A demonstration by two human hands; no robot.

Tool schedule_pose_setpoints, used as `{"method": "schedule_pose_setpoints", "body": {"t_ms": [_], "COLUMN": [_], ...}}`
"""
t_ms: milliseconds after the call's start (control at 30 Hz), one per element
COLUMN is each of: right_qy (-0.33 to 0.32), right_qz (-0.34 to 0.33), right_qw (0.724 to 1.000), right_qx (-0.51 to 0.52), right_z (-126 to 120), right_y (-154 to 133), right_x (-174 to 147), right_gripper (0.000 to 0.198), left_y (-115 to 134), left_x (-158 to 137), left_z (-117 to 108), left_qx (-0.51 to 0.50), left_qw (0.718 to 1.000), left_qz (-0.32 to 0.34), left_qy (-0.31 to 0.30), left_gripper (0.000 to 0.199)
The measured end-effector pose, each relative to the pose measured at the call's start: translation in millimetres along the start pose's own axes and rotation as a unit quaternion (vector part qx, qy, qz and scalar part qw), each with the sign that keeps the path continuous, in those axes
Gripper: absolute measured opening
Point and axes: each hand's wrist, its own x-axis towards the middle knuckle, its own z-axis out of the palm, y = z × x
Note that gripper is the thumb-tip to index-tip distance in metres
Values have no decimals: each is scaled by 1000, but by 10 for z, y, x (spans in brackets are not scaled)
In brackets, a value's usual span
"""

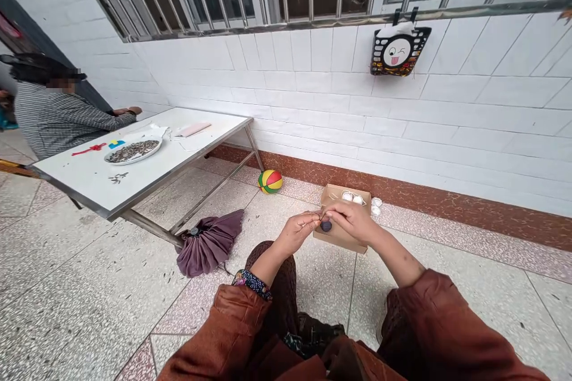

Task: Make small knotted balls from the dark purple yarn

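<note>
Fingertips of your left hand (298, 231) and right hand (353, 219) meet in front of you, both pinched shut on what looks like a fine thread (322, 214), too thin to tell for certain. Just below that pinch hangs a small dark round piece (326, 225), close against your right fingers; whether they also grip it cannot be told. Behind and under the pinch sits an open cardboard box (339, 237) on the floor, with white round pieces (352, 197) at its far end. To do this well, keep the two pinches close together so the strand stays taut, hold your wrists steady over the box so anything dropped lands in it, and work with small finger movements. Off to the left of your grip lie a folded purple umbrella (209, 245) and a colourful ball (270, 181).
</note>
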Motion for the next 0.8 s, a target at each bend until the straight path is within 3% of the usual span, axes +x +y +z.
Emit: {"method": "schedule_pose_setpoints", "body": {"t_ms": [100,200,333,433,500,600,800], "right_qy": [17,51,38,72,89,60,-16], "right_qz": [27,69,103,107,112,133,158], "right_qw": [999,996,993,991,990,989,987], "right_qx": [13,35,43,26,17,20,-23], "right_z": [-22,91,265,294,287,312,514], "right_y": [235,496,725,786,802,843,996], "right_x": [106,84,3,-11,-10,-34,-186], "right_gripper": [31,30,28,25,25,22,26], "left_y": [-63,-133,-223,-250,-250,-247,-319], "left_x": [17,50,106,156,207,328,556], "left_z": [65,126,167,192,216,232,39], "left_qx": [-36,-143,-331,-385,-397,-400,-436], "left_qw": [998,985,931,903,895,895,886], "left_qz": [-54,-98,-154,-186,-196,-193,-147], "left_qy": [-27,-16,-13,-33,-48,-45,62], "left_gripper": [26,29,27,26,26,27,24]}}
